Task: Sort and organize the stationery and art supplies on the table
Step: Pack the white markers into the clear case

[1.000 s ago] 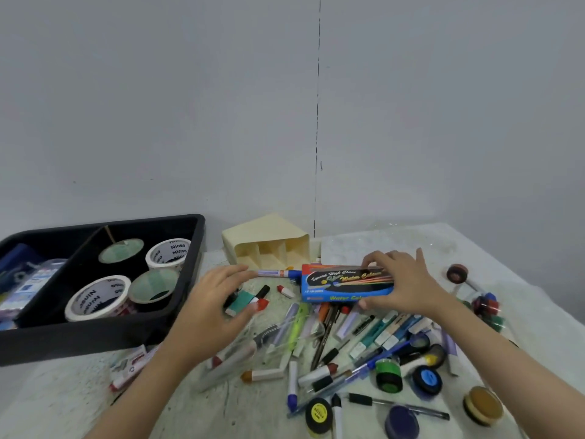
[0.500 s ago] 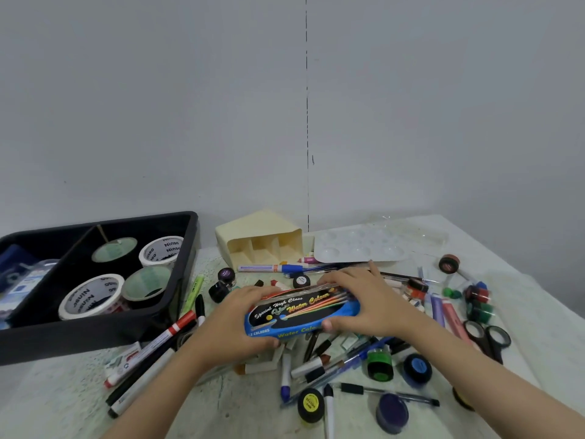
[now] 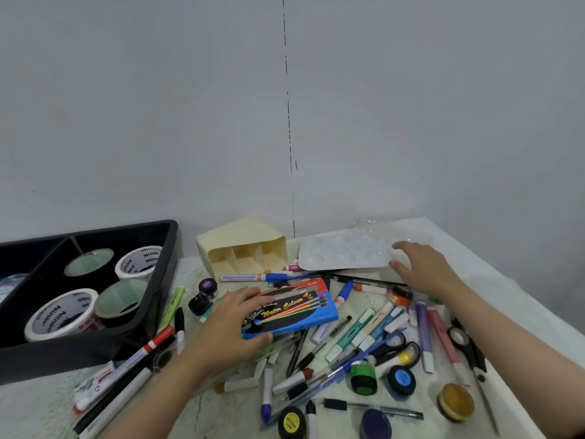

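Note:
A blue and red water colour box (image 3: 291,308) rests on a heap of pens and markers (image 3: 357,337) in the middle of the table. My left hand (image 3: 232,321) grips the box's left end, thumb under its front edge. My right hand (image 3: 421,266) is at the right edge of a white plastic paint palette (image 3: 342,253) near the wall, fingers spread and touching it; whether it grips the palette I cannot tell. A black tray (image 3: 164,280) at the left holds several tape rolls (image 3: 60,313).
A cream desk organiser (image 3: 243,248) lies on its side by the wall. Small paint pots (image 3: 364,377) and scissors (image 3: 465,343) lie at the front right. More markers (image 3: 133,362) lie beside the tray's front corner. The table edge runs along the right.
My right hand has let go of the water colour box and moved back and right to the palette. My left hand alone holds the box, now lower on the pile.

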{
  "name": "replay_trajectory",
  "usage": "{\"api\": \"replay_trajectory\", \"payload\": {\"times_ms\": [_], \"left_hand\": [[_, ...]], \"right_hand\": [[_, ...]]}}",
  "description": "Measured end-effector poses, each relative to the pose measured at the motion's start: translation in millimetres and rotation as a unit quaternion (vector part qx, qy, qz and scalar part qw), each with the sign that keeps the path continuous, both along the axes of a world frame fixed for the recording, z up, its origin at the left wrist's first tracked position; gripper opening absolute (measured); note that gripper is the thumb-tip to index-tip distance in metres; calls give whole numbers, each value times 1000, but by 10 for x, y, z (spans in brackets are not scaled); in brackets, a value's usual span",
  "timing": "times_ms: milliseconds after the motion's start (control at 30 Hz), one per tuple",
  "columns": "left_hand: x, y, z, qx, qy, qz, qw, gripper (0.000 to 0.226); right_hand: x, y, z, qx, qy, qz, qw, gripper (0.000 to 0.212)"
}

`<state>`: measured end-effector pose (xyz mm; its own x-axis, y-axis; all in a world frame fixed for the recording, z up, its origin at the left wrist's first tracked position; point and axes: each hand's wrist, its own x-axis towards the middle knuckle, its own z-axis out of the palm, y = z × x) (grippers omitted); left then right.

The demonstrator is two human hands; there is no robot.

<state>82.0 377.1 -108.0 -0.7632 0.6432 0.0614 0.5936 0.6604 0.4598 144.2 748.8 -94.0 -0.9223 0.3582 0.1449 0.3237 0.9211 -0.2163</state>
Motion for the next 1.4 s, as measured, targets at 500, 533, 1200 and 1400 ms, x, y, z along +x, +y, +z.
{"api": "replay_trajectory", "payload": {"times_ms": [500, 533, 1200, 1400], "left_hand": [[-156, 256, 46, 73, 1, 38, 997, 53], [-156, 267, 50, 74, 2, 40, 996, 51], [6, 323, 286, 261, -30, 38, 964, 54], [158, 135, 490, 391, -116, 48, 912, 51]], "right_hand": [[-271, 462, -137, 37, 47, -61, 996, 43], [-268, 455, -144, 29, 73, -55, 995, 42], [145, -494, 618, -426, 245, 99, 865, 28], [346, -869, 630, -532, 101, 131, 830, 23]]}}
